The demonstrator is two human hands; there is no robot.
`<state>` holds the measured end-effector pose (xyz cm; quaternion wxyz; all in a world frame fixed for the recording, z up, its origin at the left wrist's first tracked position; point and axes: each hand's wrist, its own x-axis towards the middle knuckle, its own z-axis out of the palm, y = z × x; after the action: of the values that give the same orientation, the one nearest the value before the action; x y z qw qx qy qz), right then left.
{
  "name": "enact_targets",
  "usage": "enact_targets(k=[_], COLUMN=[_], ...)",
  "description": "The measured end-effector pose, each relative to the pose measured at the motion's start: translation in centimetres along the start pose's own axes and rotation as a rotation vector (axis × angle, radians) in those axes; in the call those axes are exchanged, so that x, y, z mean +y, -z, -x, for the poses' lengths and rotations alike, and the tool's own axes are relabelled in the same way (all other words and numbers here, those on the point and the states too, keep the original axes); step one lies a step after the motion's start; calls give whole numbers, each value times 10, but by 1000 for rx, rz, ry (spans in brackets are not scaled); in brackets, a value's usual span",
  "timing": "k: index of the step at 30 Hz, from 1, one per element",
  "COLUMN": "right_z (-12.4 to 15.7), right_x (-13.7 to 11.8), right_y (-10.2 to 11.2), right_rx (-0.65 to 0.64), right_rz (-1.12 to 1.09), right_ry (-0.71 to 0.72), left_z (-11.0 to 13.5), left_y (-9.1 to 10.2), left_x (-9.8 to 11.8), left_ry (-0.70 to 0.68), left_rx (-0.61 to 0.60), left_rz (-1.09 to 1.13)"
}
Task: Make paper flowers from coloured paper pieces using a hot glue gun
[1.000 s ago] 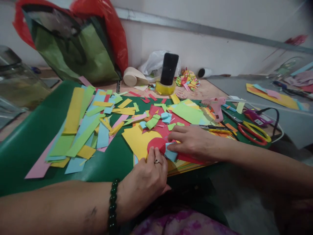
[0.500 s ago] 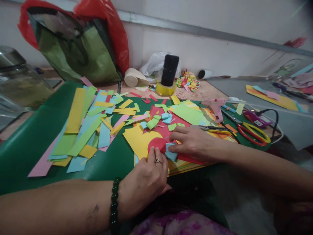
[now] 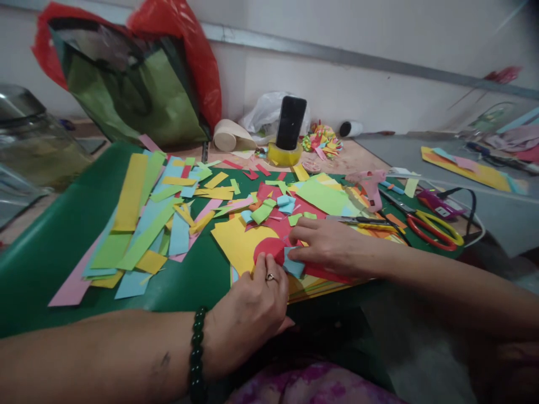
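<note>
My left hand (image 3: 255, 306), with a ring and a dark green bead bracelet, has its fingers together on a red paper circle (image 3: 266, 247), the thumb low beside the stack's edge. Against the circle's right side lies a small light-blue paper piece (image 3: 293, 264). My right hand (image 3: 318, 241) is bent over this piece, with a fingertip on it; the thumb partly hides behind the other fingers. Under both hands are a yellow sheet (image 3: 231, 238) with a curved cut edge and a red sheet (image 3: 314, 209), on top of a stack of coloured paper.
Coloured paper strips (image 3: 138, 224) cover the green mat (image 3: 37, 275) on the left. To the right lie a craft knife (image 3: 357, 220), scissors (image 3: 433, 227) and a pink glue gun (image 3: 368, 188). A phone (image 3: 291, 122) stands on a yellow tape roll (image 3: 284, 154). Behind is a green bag (image 3: 135, 101).
Almost nothing differs. Both hands keep their places on the red circle and the blue piece; the view has shifted very slightly.
</note>
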<state>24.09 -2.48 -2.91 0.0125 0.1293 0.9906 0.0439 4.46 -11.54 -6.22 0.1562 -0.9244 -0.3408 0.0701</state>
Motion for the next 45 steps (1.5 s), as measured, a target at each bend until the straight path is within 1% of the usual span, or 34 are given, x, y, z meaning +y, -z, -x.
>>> enact_targets(k=[6,8,11,13,15,19,24,27,30,32,35,37,40,43,45], right_z=[0,3,11,17,23,36,51,55,55,52,43,33,14,-4,-12], right_x=[0,1,0,-3,-7,-15,-22,-23,-21,-18,-11,-7,-2,5,10], right_y=[0,0,1,2,2,1,4,3,2,0,-3,-7,-10,-11,-10], right_rx=[26,98,277,346,349,301,332,300,289,287,237,177,32,-126,-182], right_rz=[-25,-34,-66,-68,-44,-16,-47,-78,-79,-70,-44,-2,79,132,164], right_ry=[-1,-8,-40,-61,-82,-148,-241,-284,-293,-295,-299,-285,-273,-310,-363], left_z=[0,0,-2,-3,-5,-5,-5,-4,-3,-3,-4,-4,-4,-3,-2], left_y=[-1,-1,0,1,3,6,7,7,8,9,10,10,7,4,2], left_x=[0,-2,-7,-12,-16,-21,-21,-21,-21,-21,-22,-22,-20,-18,-16], left_ry=[17,18,9,5,5,45,77,107,134,119,80,64,72,89,96], left_rx=[-2,16,44,48,51,52,40,76,74,61,57,57,34,-5,-12], left_rz=[9,28,100,171,239,315,347,347,361,363,332,300,277,276,278])
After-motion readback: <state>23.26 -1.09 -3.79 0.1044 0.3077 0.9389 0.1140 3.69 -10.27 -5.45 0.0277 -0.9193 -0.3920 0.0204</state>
